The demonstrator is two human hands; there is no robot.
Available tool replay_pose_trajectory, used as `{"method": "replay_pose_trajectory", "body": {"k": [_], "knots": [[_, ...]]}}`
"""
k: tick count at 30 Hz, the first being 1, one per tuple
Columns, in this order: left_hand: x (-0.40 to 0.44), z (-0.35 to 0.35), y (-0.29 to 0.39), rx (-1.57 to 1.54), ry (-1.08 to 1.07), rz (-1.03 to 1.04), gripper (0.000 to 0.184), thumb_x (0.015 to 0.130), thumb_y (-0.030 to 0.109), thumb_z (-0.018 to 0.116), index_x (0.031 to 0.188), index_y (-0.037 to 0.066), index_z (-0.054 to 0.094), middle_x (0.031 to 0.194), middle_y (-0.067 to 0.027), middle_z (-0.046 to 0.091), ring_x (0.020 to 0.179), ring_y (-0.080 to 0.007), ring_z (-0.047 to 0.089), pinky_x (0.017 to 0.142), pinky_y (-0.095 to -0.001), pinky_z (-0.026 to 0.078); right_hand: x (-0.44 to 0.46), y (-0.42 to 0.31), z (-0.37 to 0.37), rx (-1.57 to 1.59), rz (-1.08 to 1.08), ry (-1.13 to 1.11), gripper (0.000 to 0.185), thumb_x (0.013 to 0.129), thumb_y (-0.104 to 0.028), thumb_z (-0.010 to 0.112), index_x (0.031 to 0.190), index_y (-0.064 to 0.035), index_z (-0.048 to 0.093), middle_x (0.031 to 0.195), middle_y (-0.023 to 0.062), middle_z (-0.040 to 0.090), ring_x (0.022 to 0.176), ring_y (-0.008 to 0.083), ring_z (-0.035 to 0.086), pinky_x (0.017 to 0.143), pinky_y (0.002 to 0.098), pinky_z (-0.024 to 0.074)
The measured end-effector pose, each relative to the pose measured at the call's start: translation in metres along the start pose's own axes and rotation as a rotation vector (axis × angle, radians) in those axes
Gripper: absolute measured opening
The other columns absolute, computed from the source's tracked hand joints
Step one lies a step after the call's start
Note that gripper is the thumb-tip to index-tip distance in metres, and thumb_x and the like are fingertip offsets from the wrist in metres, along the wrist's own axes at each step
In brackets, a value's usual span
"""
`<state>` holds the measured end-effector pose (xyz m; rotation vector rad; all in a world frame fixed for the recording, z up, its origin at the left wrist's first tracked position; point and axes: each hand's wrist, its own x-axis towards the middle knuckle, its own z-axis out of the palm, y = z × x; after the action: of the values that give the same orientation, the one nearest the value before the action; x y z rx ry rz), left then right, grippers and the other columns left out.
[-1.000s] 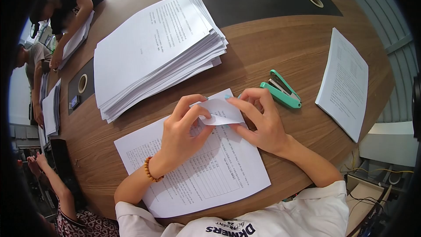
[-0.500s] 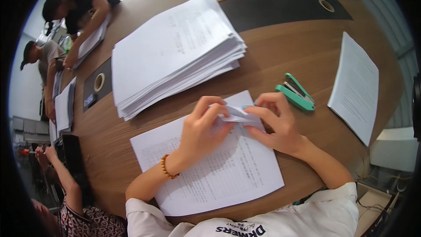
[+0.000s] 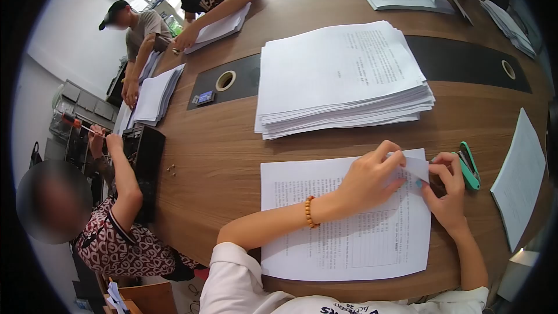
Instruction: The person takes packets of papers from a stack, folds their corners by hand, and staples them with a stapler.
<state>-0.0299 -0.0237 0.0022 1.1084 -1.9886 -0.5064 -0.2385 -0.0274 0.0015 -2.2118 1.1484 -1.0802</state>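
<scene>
Handling a curled page [image 3: 417,166] — both hands [image 3: 372,179] [image 3: 447,193]; stapler [image 3: 468,170] nearby

Stapler [image 3: 471,179] R of sheets [image 3: 343,247]; paper stack [image 3: 343,75] behind, all on tbl [image 3: 200,197].

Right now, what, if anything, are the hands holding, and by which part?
The paper, by its raised far-right corner, between the left hand and right hand; each hand's exact grip is unclear.
</scene>
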Motion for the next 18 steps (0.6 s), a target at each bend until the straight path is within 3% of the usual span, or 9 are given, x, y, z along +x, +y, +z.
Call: {"method": "replay_pose_trajectory", "body": {"k": [6, 16, 18], "knots": [[0.0003, 0.0005, -0.0009, 0.0, -0.007, -0.029, 0.042, 0.072, 0.012, 0.076, 0.101, 0.005, 0.047, 0.099, -0.0072, 0.054, 0.067, -0.019, 0.06, 0.056, -0.0285, 0.05, -0.0007, -0.0054, -0.0002, 0.006, 0.038, 0.006, 0.021, 0.068, 0.003, 0.068, 0.086, 0.0011, 0.059, 0.1, 0.0092, 0.046, 0.082, 0.0196, 0.051, 0.068, 0.0285, 0.0445], [0.0016, 0.0005, 0.0018, -0.034, 0.081, 0.003, 0.046, 0.072, 0.011, 0.075, 0.107, 0.003, 0.047, 0.097, -0.0101, 0.053, 0.069, -0.0214, 0.061, 0.058, -0.0305, 0.051, -0.0002, -0.0052, 0.0008, -0.03, 0.008, 0.04, 0.018, 0.067, 0.002, 0.069, 0.082, -0.0005, 0.06, 0.098, 0.0086, 0.047, 0.081, 0.0188, 0.05, 0.068, 0.0289, 0.0422], [0.0003, -0.0003, 0.0026, 0.004, -0.014, -0.035, 0.038, 0.072, 0.01, 0.075, 0.102, 0.004, 0.052, 0.096, -0.0096, 0.053, 0.069, -0.0211, 0.06, 0.057, -0.0306, 0.05, 0.0001, -0.005, -0.0019, -0.036, 0.003, 0.036, 0.019, 0.066, 0.002, 0.07, 0.082, -0.001, 0.06, 0.098, 0.0086, 0.047, 0.081, 0.0188, 0.05, 0.068, 0.029, 0.0419]]}}
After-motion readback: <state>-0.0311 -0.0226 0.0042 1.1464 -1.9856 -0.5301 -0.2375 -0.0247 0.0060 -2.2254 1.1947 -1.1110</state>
